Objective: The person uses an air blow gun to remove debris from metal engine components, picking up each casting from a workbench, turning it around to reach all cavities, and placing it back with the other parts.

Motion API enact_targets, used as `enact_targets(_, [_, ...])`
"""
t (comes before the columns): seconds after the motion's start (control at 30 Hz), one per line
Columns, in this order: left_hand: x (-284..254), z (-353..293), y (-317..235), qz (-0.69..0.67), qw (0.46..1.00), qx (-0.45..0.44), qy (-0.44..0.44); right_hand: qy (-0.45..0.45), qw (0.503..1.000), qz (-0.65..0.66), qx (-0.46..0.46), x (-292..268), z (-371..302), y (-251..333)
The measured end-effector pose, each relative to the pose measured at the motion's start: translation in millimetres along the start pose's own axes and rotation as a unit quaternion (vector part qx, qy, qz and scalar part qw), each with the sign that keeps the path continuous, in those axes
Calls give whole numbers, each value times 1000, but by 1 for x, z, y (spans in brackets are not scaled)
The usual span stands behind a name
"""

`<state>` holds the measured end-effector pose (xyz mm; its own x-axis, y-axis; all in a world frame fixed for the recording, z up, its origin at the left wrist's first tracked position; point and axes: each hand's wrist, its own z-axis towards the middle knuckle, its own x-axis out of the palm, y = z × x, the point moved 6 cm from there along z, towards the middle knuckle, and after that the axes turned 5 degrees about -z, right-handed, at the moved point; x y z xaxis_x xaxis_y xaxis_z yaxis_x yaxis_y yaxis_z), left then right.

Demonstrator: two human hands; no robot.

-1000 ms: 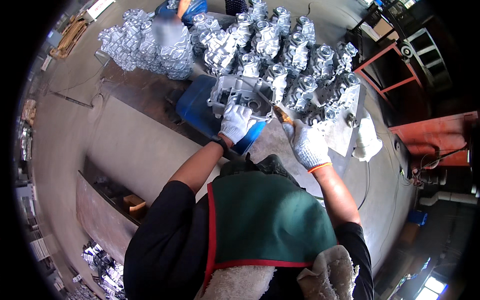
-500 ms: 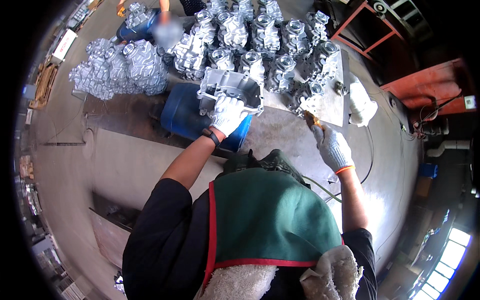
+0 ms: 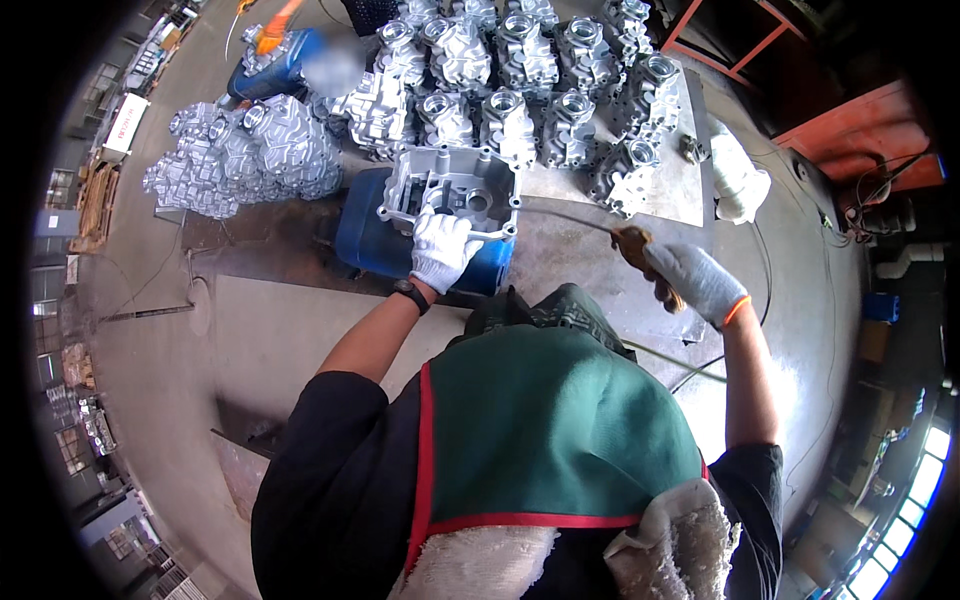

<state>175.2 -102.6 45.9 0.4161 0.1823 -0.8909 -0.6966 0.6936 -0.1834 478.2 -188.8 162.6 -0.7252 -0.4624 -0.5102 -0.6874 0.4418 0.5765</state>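
Rows of grey cast-metal housings [image 3: 520, 80] fill the upper centre. Below them, your gloved left hand [image 3: 441, 250] presses closed fingers on the open grey aluminium casing [image 3: 450, 190] atop the blue plastic drum [image 3: 375, 240]. Centre right, your gloved right hand [image 3: 693, 283] grips a wooden-handled tool [image 3: 640, 252].

Concrete floor [image 3: 300, 330] w/ heaps of grey metal castings [image 3: 250, 155], a blue drum [image 3: 370, 240] on its side, white jug [image 3: 735, 180].

Head-worn fisheye, steeply down, close overhead
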Motion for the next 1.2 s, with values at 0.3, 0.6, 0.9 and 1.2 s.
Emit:
enact_targets(0.3, [0,-19,7,-17,999,-18,-34,26,997,-36,-64,27,28,49])
enact_targets(0.6, [2,-46,18,-3,996,-45,-73,-51,976,-145,-154,64,44,87])
enact_targets(0.9, [-7,-52,21,-20,994,-80,-76,-87,964,-204,-145,84,55,112])
enact_targets(1.2, [-15,-72,189,-251,800,-542,60,-64,996,-25,-52,40,45,50])
